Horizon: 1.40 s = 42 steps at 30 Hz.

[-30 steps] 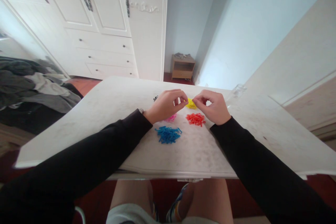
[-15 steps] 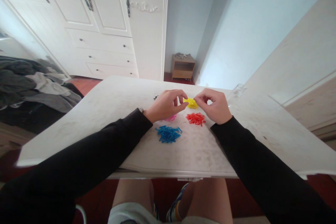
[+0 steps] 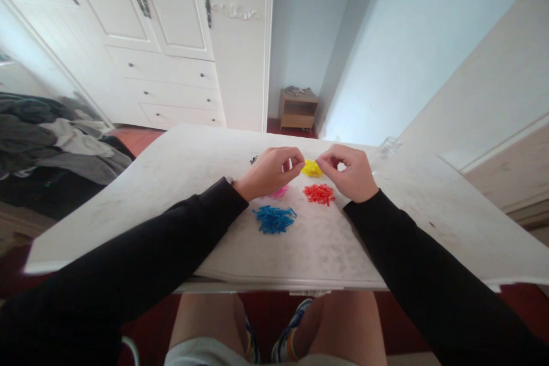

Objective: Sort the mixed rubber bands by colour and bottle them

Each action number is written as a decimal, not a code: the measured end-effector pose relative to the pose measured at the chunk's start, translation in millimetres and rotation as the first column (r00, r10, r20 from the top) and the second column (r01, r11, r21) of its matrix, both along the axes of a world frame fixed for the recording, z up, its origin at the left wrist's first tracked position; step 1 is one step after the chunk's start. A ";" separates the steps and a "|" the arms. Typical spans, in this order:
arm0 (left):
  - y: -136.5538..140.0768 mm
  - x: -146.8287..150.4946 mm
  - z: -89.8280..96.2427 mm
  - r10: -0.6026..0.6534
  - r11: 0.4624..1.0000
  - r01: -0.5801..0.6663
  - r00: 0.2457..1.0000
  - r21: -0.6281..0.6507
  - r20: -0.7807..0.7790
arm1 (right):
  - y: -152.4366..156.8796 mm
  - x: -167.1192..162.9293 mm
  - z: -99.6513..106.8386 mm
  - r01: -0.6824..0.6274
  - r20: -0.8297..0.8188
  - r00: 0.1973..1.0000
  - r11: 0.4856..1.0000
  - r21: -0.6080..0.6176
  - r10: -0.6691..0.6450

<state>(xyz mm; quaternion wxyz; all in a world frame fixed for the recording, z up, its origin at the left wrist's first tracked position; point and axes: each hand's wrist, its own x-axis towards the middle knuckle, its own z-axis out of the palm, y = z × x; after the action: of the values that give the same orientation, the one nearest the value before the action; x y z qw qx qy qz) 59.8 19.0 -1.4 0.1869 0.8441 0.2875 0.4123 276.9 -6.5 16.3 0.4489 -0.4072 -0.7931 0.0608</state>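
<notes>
Small, thin, loop-like pieces lie on the table in piles sorted by colour. A yellow pile (image 3: 312,168) sits between and behind my two hands. My left hand (image 3: 273,170) hovers left of it, thumb and forefinger pinched together. My right hand (image 3: 346,170) is at its right edge, also in a pinch, fingertips close to the yellow pieces. Whatever either pinch holds is too small to make out. Nearer to me are a red pile (image 3: 319,194) and a larger blue pile (image 3: 274,219). A pink pile (image 3: 281,191) and a black pile (image 3: 254,159) are partly hidden by my left hand.
The white table (image 3: 141,206) has its front edge at my legs. A clear plastic container (image 3: 388,148) stands behind my right hand. Beyond are a white wardrobe (image 3: 171,86) and a small wooden cabinet (image 3: 299,108). Clothes (image 3: 72,140) are heaped at the left.
My left thumb and forefinger, slightly apart before, have come together in a pinch. My right hand stays pinched in nearly the same place. The piles look the same.
</notes>
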 end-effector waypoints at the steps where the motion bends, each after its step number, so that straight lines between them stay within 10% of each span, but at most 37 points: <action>1: 0.0 0.0 0.0 0.003 1.000 -0.003 1.000 0.000 0.000 | 0.2 -0.1 0.0 0.001 -0.002 1.000 1.000 0.002 -0.001; 42: -3.7 -0.4 3.8 -0.029 0.999 0.029 0.999 -0.033 0.020 | 3.2 -0.7 -3.9 -0.058 -0.093 0.995 0.973 -0.222 0.038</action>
<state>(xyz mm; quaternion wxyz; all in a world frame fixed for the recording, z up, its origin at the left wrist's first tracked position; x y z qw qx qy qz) 59.4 15.3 2.4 0.2098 0.8408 0.2803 0.4129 276.2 -3.3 12.4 0.4330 -0.4328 -0.7703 0.1786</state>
